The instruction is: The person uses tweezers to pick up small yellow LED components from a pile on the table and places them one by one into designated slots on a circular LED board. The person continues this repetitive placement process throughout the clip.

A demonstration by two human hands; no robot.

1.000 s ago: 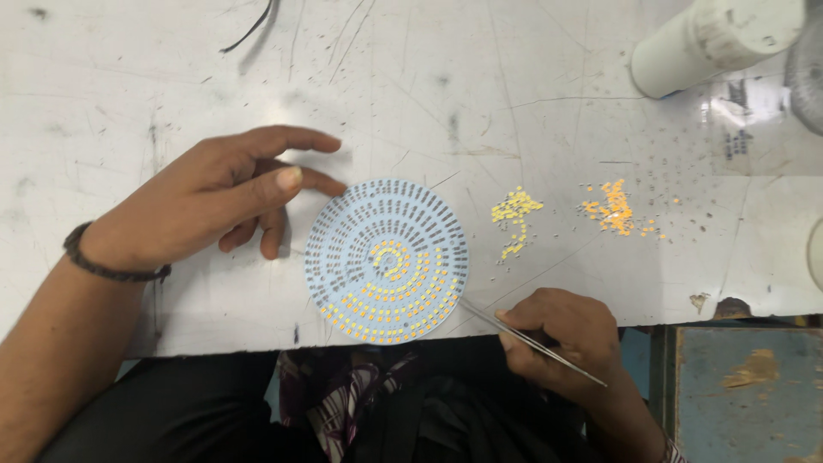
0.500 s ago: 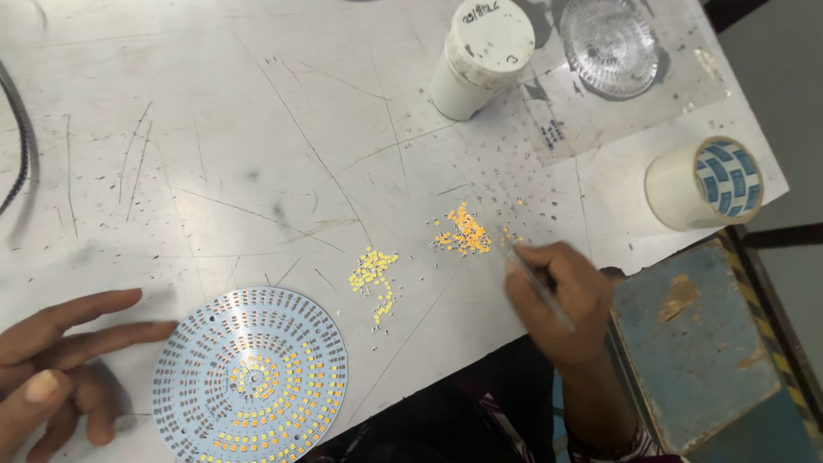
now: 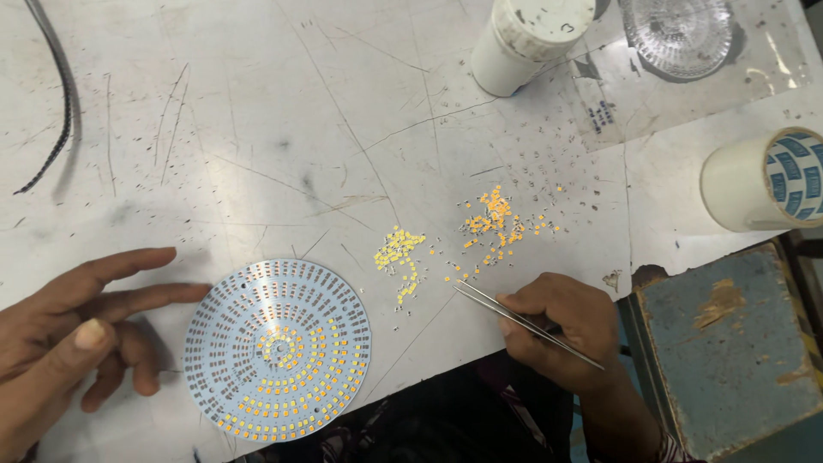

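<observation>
Tweezers [image 3: 527, 321]: thin, metal, pinched in my right hand [image 3: 557, 330], tips pointing up and left toward the loose chips; whether anything sits between the tips is too small to tell.

Round circuit board [image 3: 279, 350]: pale blue-white disc lying flat near the table's front edge, with rings of small pads; the inner rings and lower part carry yellow chips, the upper outer rings are bare.

Left hand [image 3: 73, 330]: open, fingers spread, resting on the table [image 3: 257, 129], one fingertip just beside the board's left rim; it holds nothing.

Yellow chips [image 3: 399, 257]: small loose pile, between the board and the tweezers' tips.

Orange chips [image 3: 495, 225]: second loose pile, just above my right hand (with tiny grey bits scattered around it).

White cylindrical container [image 3: 523, 39]: far side of the table.

Tape roll [image 3: 767, 180]: at the right edge.

Clear ribbed dish [image 3: 681, 34]: top right.

Black cable [image 3: 56, 94]: top left.
</observation>
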